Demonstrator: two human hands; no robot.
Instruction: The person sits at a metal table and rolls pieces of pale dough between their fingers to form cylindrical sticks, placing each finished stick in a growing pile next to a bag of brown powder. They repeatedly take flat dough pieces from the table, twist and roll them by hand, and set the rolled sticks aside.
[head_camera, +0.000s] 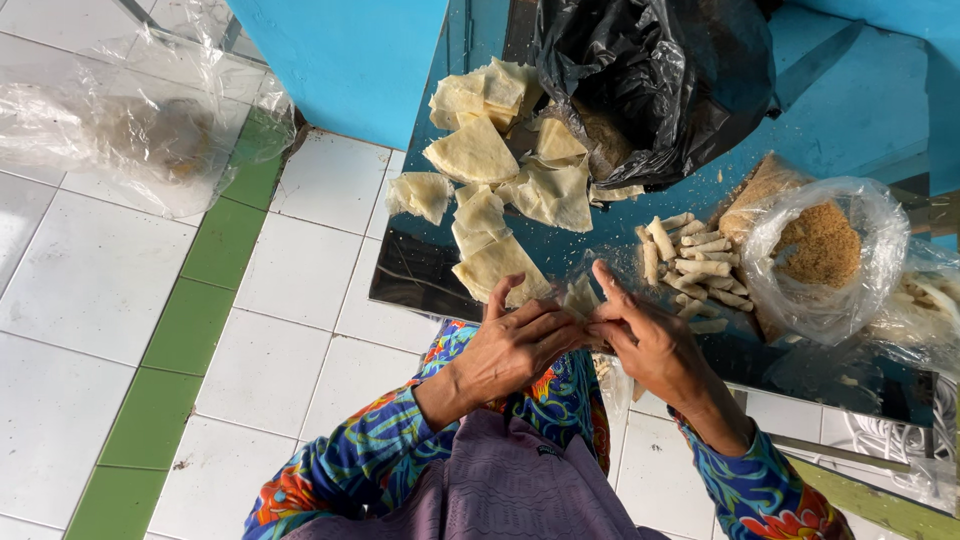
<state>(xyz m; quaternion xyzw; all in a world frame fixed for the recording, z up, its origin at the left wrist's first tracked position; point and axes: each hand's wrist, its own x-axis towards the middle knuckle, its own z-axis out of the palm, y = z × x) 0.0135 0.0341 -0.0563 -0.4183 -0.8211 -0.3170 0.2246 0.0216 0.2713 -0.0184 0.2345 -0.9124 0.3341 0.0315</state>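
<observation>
Bright blue floral sleeves, and seemingly a mauve garment in front.

Brightness: bright, even daylight, soft shadows.
Glare: sheen on the dark glossy tabletop beyond the hands; highlights on the clear plastic bag right of them.
Focus: sharp around the fingers; slight blur, perhaps motion, at fingertips.
Edges: mild wide-angle bending of the floor tiles.
</observation>
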